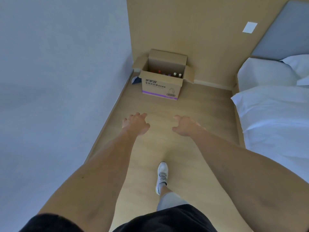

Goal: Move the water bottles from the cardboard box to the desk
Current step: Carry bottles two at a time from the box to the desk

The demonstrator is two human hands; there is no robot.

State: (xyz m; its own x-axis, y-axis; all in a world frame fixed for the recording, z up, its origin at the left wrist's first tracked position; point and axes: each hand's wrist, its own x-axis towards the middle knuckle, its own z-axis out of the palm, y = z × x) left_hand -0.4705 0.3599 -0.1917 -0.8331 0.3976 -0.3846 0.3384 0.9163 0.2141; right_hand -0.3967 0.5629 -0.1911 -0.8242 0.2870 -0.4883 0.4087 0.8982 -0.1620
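Far left is a plain grey-blue wall (58, 81) running down to a wood-look floor (192, 148). A small blue-and-white object (135, 80) lies on the floor in the corner, just beside the box's left side; too small to tell what it is.

Left hand (135, 123) reaches forward over the floor, palm down, fingers loosely curled and spread, holding nothing, touching nothing. Bare forearm behind it, black sleeve at the bottom edge.

Ahead, well apart from both hands, the cardboard box (161, 87) stands on the floor against the tan wall panel (192, 30), top flaps open — left and right flaps splayed out, back flap upright. Printed text and a purple band on its front face. Water bottles (168, 74) stand upright inside, only caps and necks showing: one red cap at left, purple ones in the middle, two pale caps at right. Exact count unclear. Desk not in view.

Below centre, a white sneaker (162, 176) with a grey sock is planted on the floor, pointing toward the box; black shorts (167, 220) at the bottom.

Right hand (185, 125) is level with the left, also out over the floor, palm down, fingers relaxed and slightly bent, thumb apart — empty.

A white wall plate (250, 27) sits on the tan panel. Far right, a bed (275, 118) with white sheets and pillows, grey padded headboard (287, 30) behind.
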